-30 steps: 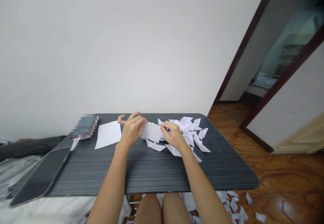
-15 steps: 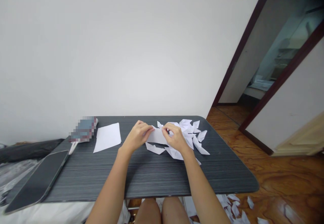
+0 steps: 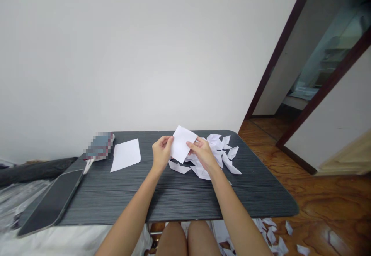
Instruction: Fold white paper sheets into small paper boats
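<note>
Well left of the grip, a dark-screened device [image 3: 52,202] lies along the edge of the dark table [image 3: 110,194], with a pixelated item [image 3: 100,146] just beyond it. Nearer the grip, though apart from it, flat white paper [image 3: 126,155] lies unfolded, so some appears left unworked. The left hand [image 3: 161,151] pinches the left edge of the held sheet [image 3: 182,144] between thumb and fingers. That sheet is raised between both hands, flat-faced, four-sided and tilted; it looks unfinished beside the shaped pieces, though I cannot tell whether it is already doubled. The right hand [image 3: 201,151] clasps its right side, thumb on the front, fingers partly hidden behind. Just right of and below the grip, many folded pieces [image 3: 215,144] look done; more paper pieces [image 3: 281,245] lie on the floor farther right.
</note>
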Motion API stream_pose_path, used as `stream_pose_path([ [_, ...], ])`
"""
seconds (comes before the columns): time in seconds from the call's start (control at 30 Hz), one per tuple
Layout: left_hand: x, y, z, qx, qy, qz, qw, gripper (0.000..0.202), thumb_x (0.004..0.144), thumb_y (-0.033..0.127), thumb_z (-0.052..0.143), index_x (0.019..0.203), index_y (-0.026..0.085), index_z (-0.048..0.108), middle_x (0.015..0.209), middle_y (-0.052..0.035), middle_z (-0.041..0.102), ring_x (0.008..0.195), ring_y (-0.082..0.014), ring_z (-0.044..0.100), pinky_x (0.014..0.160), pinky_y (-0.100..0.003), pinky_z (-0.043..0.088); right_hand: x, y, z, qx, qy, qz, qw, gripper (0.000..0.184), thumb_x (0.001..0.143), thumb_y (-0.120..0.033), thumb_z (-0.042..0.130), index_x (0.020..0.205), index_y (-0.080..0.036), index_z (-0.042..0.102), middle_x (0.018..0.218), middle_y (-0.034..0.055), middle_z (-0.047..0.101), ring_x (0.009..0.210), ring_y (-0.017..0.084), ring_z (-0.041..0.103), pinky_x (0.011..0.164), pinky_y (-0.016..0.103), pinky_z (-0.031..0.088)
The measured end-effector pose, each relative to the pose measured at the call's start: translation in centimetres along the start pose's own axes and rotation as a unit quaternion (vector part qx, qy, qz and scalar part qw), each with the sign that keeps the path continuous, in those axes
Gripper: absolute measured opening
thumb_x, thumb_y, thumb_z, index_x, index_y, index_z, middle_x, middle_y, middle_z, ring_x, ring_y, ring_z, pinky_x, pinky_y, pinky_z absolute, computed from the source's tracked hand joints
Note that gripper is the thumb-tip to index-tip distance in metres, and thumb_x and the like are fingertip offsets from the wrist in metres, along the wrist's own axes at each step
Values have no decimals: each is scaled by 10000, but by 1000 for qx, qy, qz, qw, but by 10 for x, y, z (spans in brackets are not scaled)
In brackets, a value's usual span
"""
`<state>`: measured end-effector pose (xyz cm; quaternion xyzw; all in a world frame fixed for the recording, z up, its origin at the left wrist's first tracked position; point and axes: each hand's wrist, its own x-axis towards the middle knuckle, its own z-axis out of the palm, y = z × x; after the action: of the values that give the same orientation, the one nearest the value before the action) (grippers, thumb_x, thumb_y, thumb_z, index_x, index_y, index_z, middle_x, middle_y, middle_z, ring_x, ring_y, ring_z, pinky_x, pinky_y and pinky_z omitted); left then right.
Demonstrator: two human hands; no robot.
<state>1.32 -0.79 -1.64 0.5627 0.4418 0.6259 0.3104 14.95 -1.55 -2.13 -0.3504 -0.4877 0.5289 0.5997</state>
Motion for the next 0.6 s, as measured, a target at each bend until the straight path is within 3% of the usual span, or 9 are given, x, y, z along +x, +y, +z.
stream_pose_path([
  [0.13,-3,0,3,-66,-83,-53,993,250,732,398,504,717,150,537,427,29,543,266,-78,433,245,-170,282,2,7,-2,-72,16,-11,997,295,649,-369,602,782,-107,633,504,14,579,371,97,437,346,216,327],
  [0.27,-2,0,2,-118,-156,-104,975,279,734,407,498,719,129,517,356,12,526,259,-115,473,245,-173,269,4,6,-9,-115,49,-94,988,266,702,-311,531,891,-167,650,764,41,646,601,151,546,501,246,416],
  [0.37,0,-2,2,-143,-162,-123,969,268,708,385,535,728,117,534,396,-7,560,312,-140,529,274,-188,329,2,0,-14,-207,2,-175,962,310,711,-146,445,932,-215,653,834,23,624,751,154,539,658,256,414],
  [0.47,1,-5,3,-161,-156,-130,966,257,694,369,551,737,115,559,454,-20,594,386,-164,578,320,-212,399,-1,-3,-15,-291,-22,-229,929,452,656,-28,395,982,-230,634,753,10,560,702,132,506,639,242,388],
  [0.6,0,-5,4,-173,-161,-133,963,261,692,356,562,756,104,572,500,-23,618,431,-171,601,392,-235,466,-2,-1,-16,-346,-16,-264,900,514,638,18,385,1025,-235,611,746,12,503,695,130,482,618,238,373],
])
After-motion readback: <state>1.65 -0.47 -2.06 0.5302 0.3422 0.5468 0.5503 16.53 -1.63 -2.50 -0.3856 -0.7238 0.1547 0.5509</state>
